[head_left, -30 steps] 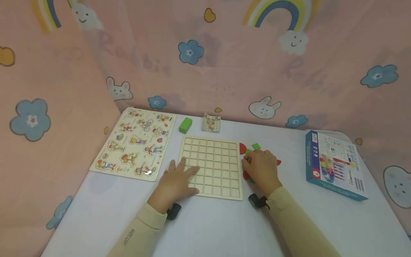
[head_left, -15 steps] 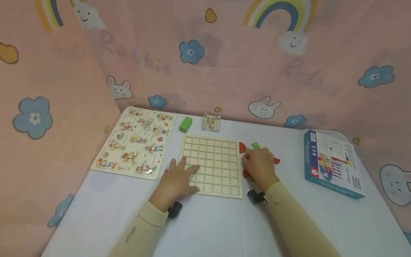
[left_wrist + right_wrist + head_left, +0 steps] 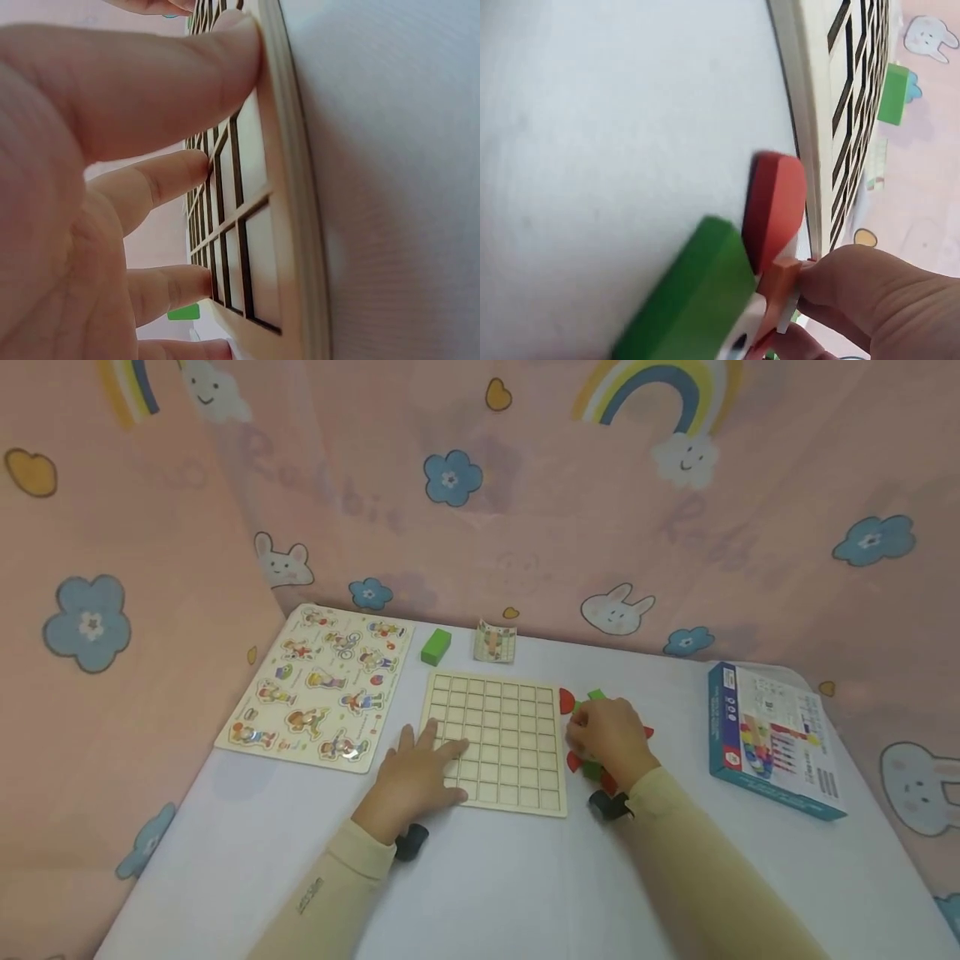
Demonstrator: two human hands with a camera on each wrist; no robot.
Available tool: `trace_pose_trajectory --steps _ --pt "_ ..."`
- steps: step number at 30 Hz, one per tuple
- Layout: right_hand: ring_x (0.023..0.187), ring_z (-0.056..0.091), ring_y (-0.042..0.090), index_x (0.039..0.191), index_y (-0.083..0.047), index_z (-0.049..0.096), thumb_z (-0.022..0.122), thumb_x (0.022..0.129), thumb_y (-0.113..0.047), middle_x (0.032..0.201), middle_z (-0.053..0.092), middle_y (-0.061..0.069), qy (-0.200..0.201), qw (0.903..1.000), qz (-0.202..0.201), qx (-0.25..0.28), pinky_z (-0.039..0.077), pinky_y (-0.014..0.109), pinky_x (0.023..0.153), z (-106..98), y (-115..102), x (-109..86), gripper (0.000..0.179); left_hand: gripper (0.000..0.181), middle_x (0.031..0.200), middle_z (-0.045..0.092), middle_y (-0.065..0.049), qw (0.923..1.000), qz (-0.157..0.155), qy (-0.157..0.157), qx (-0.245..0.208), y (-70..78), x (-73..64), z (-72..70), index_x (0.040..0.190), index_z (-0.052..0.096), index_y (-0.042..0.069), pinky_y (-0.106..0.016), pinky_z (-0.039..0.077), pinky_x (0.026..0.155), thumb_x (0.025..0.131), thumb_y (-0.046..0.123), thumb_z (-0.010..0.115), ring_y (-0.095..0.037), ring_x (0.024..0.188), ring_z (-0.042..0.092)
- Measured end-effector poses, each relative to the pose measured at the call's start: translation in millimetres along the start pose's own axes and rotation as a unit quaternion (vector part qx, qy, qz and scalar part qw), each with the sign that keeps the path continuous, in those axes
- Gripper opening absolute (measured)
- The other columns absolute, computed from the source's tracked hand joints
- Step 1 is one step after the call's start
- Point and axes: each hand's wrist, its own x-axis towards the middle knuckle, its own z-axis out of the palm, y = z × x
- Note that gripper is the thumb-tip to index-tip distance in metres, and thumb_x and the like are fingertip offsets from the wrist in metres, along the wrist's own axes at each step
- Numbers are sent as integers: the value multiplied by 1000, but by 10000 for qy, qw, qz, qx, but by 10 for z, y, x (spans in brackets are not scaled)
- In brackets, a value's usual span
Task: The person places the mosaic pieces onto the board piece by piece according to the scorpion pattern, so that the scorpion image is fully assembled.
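A wooden grid board (image 3: 517,727) lies mid-table. My left hand (image 3: 412,777) rests on its left part with the fingers spread; in the left wrist view the thumb (image 3: 172,82) presses near the board's edge. Just right of the board, my right hand (image 3: 615,735) is over a group of small red and green pieces. In the right wrist view its thumb and fingers pinch a small orange block (image 3: 778,289). Touching or close to that block are a red rounded piece (image 3: 776,206), a green block (image 3: 694,292) and a white piece with a black dot (image 3: 744,330).
A picture puzzle board (image 3: 315,689) lies to the left. Behind the grid board are a green block (image 3: 436,647) and a small curled picture card (image 3: 495,642). A blue-edged box (image 3: 776,743) lies at the right. A pink patterned cloth (image 3: 525,527) hangs behind the table.
My right hand has shifted slightly among the pieces, baring more of the green and red ones at its near side. The left hand stays on the board.
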Motion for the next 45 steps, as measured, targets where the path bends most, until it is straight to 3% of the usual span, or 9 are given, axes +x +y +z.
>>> trace_pose_trajectory --steps 6,11,15,22,27,32,39,45 --pt "96 52 32 97 -6 78 69 96 -17 77 67 5 181 9993 -304 80 49 41 78 -106 -91 68 14 78 173 18 -24 10000 -13 -3 -13 -4 22 -31 158 54 26 -73 24 118 88 40 86 -58 155 10" --pt "95 55 32 103 -5 80 73 98 -18 89 75 7 577 9923 -1094 90 48 47 90 -125 -404 184 16 79 173 17 -23 9999 -43 -56 89 -8 47 -42 158 53 28 -73 25 118 88 42 86 -57 155 10" --pt "95 58 30 107 -6 82 73 99 -19 102 78 8 657 9830 -1715 95 50 45 91 -43 -740 306 18 79 174 16 -22 9998 -81 -139 143 -5 69 -26 159 52 30 -72 25 118 89 44 85 -56 156 10" --pt "96 62 28 97 -10 83 70 99 -17 93 78 3 831 9701 -2276 -165 51 44 95 185 -1131 528 15 78 173 19 -22 9996 -55 -139 249 13 65 14 158 53 29 -72 27 117 89 45 84 -57 155 12" --pt "102 65 30 97 -11 85 72 100 -18 94 78 3 911 9656 -2379 -522 51 46 101 278 -1218 581 15 77 173 20 -22 9997 -8 -159 186 20 44 38 157 55 28 -73 27 117 89 44 85 -57 155 13" --pt "108 62 29 114 -13 84 73 103 -21 113 78 6 822 9678 -2255 -754 53 48 98 261 -1213 531 17 77 173 19 -22 9997 -9 -174 181 20 34 13 158 54 28 -72 26 118 89 44 84 -57 155 12" --pt "114 51 31 132 -30 77 72 103 -14 132 66 7 483 9724 -2048 -1014 48 51 94 188 -1149 427 33 77 173 19 -23 9995 -22 -195 245 -5 42 -30 158 53 28 -72 28 117 89 44 84 -57 155 13" --pt "125 48 34 140 -37 71 68 106 -26 141 59 10 565 9565 -2217 -1808 48 54 99 150 -1127 379 36 78 174 17 -21 9995 -39 -224 241 0 34 -40 160 51 29 -72 26 118 90 45 83 -56 156 11"
